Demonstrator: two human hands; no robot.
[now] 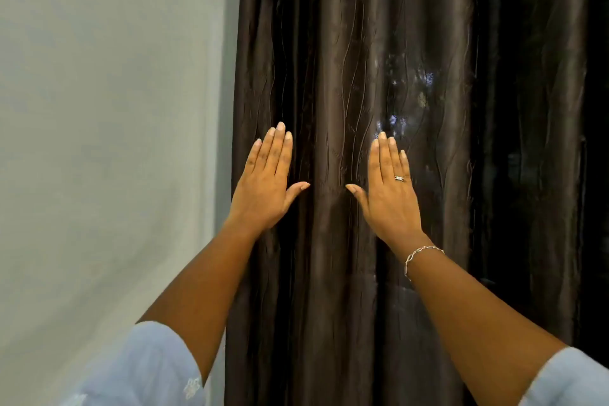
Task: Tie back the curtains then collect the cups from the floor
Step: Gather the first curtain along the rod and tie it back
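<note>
Neither grip has hold of anything: the left hand point(263, 188) and right hand point(390, 194) spread flat, fingers straight, on or just before the dark curtain point(329, 59), which hangs loose, so tying back seems not yet begun and next calls for gathering its folds.

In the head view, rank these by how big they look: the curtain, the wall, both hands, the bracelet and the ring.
1. curtain, fills most of the frame
2. wall
3. left hand and right hand: they look alike, so they are not ranked apart
4. bracelet
5. ring
</note>
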